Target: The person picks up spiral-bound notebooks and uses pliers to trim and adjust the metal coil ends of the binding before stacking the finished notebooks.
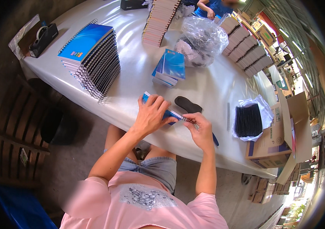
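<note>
My left hand (152, 114) is closed over a blue-covered notebook (145, 97) near the table's front edge, fingers on top and thumb toward its right end. Most of the notebook is hidden under that hand. At the notebook's right end, my right hand (200, 130) pinches a thin spiral binding coil (185, 119). Just beyond both hands lies a dark, elongated object with rounded ends (188, 104), of a kind I cannot tell. A slim blue piece (215, 139) shows beside my right wrist. Farther off sits a small stack of blue notebooks (169, 67).
Spiral-bound notebooks are stacked at left (90, 49), with a tape dispenser (43, 39) behind. More piles (160, 23) and a clear plastic bag (204, 34) stand at the back, near another person (210, 9). Black coils (248, 120) lie on paper by an open cardboard box (271, 143).
</note>
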Tool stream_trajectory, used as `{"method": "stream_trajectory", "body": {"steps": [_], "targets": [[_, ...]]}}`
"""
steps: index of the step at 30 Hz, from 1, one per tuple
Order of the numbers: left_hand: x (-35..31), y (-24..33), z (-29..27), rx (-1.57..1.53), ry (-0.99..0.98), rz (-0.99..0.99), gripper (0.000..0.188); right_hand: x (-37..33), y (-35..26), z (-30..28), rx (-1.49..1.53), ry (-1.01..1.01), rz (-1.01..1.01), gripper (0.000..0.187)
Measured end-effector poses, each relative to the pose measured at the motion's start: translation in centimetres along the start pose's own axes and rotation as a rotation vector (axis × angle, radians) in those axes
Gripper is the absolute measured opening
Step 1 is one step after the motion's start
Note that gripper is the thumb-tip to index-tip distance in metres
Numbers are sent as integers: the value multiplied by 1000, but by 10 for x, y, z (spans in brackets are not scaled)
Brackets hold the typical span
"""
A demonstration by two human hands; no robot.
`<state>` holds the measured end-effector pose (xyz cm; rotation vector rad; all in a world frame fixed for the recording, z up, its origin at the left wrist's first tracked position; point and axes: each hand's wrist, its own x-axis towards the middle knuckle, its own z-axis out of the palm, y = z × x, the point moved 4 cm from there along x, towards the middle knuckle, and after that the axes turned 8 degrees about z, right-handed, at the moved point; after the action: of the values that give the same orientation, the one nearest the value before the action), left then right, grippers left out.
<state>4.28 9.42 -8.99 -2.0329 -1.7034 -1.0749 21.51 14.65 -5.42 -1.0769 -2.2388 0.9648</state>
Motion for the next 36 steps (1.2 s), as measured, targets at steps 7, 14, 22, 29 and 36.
{"method": "stream_trajectory", "body": {"steps": [7,14,22,29,36], "targets": [[-1,-5,-13,-155,155,7,56,29,16,-12,-140,37,13,31],[-1,-9,-11,-210,131,-6,58,46,61,-12,-207,179,84,38],[2,-9,-11,-293,87,-1,61,39,55,4,315,10,299,17],[6,-12,-12,-331,80,0,57,36,22,-4,676,-80,120,26],[11,-15,-9,-339,121,1,53,37,25,-5,857,10,69,31]]}}
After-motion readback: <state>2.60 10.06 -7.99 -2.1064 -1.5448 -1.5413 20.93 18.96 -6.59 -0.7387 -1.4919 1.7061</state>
